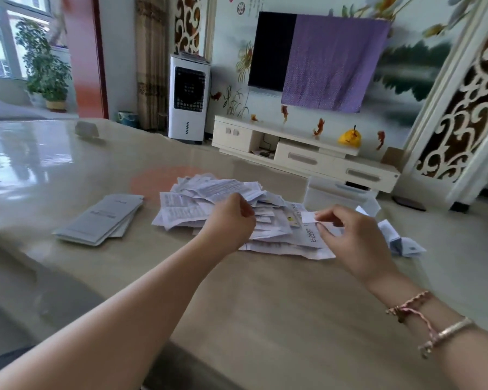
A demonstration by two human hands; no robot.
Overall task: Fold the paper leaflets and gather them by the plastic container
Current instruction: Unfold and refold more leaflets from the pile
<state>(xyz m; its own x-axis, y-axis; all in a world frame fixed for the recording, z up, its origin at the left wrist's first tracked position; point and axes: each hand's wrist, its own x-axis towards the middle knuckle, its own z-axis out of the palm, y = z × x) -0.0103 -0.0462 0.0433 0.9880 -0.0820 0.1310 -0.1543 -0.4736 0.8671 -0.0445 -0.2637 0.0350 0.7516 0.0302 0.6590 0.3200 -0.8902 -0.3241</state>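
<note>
The right hand (352, 237) pinches a small white leaflet (310, 217) between thumb and fingertips, at the right edge of the loose pile of leaflets (223, 204) in the middle of the table (265, 305). The left hand (231, 220) rests over the pile with its fingers curled; whether it grips a sheet I cannot tell. The plastic container (335, 195) stands just behind the pile on the right, and some folded leaflets (400, 240) lie near it already. To do this step well, I think the left hand should take the other end of the pinched sheet, so that both hands can bring edge to edge before pressing the crease — a crooked fold will not stack neatly. It is better to lift one sheet fully out of the pile first, because the papers overlap and a neighbour may come along. A flat stack of booklets (99, 220) lies apart on the left.
</note>
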